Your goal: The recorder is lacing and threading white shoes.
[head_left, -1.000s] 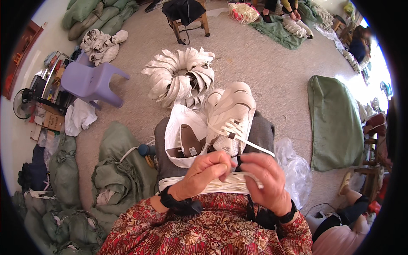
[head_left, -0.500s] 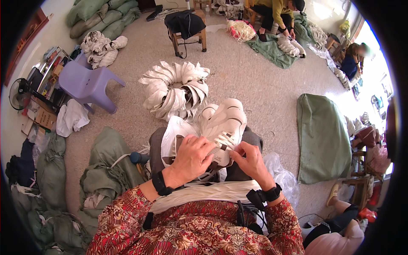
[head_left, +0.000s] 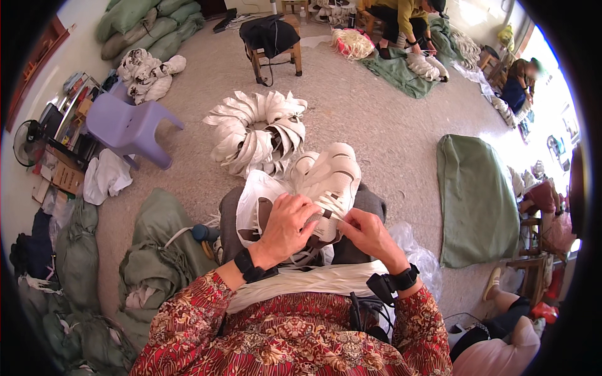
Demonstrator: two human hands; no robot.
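Nearest are two patterned red sleeves [head_left: 200, 313] and two dark wristbands [head_left: 249, 267], one to each arm, with one thick bundle of pale laces [head_left: 313, 280] laid across the lap. Ahead of it both hands work at one white shoe [head_left: 343, 169], which rests over the lap between the two grey knees. The right hand [head_left: 367, 230] has its thumb and forefinger drawn to a close pinch on one pale lace [head_left: 332, 202] at the lacing. The left hand [head_left: 288, 222] bends its fingers over the shoe's left side (whether they pinch a lace too, I cannot tell). Just left of the shoe sits one white upper [head_left: 255, 187] with a brown inside.

Beyond the knees, one ring of white uppers [head_left: 232, 128] lies on the floor; its pieces overlap too much to count. One purple stool [head_left: 128, 119] stands to its left, and one flat green sack [head_left: 476, 200] lies well to the right. Farther off stand one wooden stool draped with black cloth [head_left: 269, 34] and, at upper right, two seated people [head_left: 414, 25] bent forward.
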